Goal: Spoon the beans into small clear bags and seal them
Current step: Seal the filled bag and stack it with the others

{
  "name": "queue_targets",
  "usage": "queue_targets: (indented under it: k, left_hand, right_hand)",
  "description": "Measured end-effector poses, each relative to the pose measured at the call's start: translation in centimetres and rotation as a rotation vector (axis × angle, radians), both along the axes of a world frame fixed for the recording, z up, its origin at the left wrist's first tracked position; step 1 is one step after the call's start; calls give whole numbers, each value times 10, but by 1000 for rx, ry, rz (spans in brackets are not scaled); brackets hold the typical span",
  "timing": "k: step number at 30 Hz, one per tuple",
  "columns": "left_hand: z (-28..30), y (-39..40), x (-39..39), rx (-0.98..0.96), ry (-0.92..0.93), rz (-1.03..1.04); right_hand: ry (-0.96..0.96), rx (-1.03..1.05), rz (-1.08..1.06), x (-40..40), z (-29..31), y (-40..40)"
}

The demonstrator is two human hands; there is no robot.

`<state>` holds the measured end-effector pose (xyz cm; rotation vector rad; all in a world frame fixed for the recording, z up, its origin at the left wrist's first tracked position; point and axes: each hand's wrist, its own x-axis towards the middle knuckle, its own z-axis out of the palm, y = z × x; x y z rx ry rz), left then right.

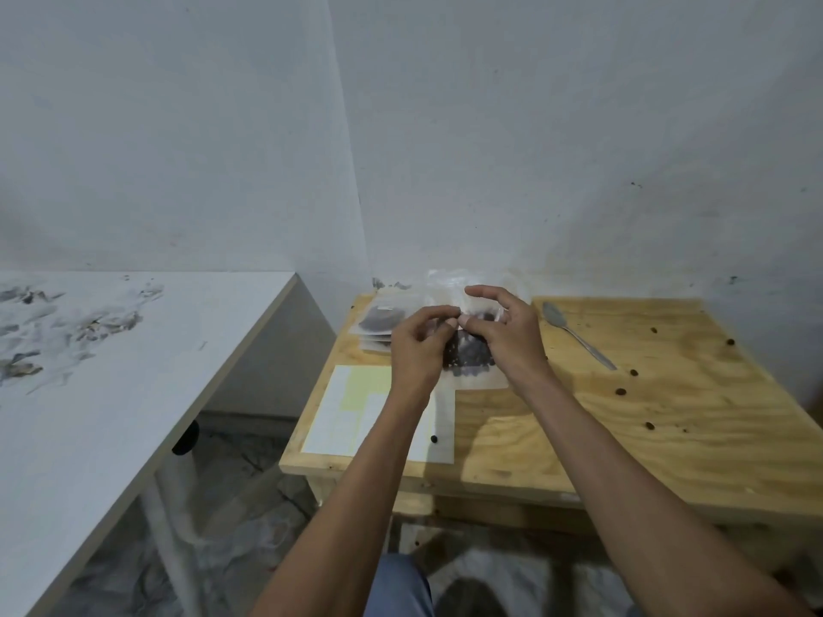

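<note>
- Nearest to me, both my forearms reach out over the near edge of the plywood table (623, 438).
- Under my left forearm a white and pale yellow sheet (352, 411) lies flat on the table, with one dark bean (433, 438) resting on it.
- My left hand (416, 345) has its fingers curled, thumb and forefinger pinching the top edge of a small clear bag (467, 358).
- My right hand (505, 336) pinches the same top edge just beside the left, thumb and a finger closed on it while the other fingers arch loosely above.
- The bag hangs between my two hands, its lower part dark with beans and its bottom edge close over the far end of the sheet; whether the strip is fully shut I cannot tell.
- To the right, loose beans (620, 391) lie scattered well apart across the bare wood.
- Farther right and back, a metal spoon (574, 334) lies flat on the table, bowl toward the wall, touching nothing else.
- Beyond my left hand, a stack of filled bags (378, 322) sits near the far left corner of the table.
- Behind my fingers, more clear plastic (445, 282) lies against the wall; its contents are hidden from me.
- Off to the left stands a white table (111, 394) with grey smudges.
</note>
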<state>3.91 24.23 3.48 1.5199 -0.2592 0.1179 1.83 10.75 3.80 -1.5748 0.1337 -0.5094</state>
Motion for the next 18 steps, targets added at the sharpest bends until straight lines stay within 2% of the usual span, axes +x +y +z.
queue_targets:
  k: [4,12,18]
  left_hand:
    - [-1,0,2,-64,67,-47]
    - [-27,-4,10,-85,128,50]
    - [-42,18,39,43,138,95]
  right_hand:
    - [12,-22,4,-1,-4,-1]
    - [64,-5,-13,10,-16,9]
    - [168,-211,91,26,-28,13]
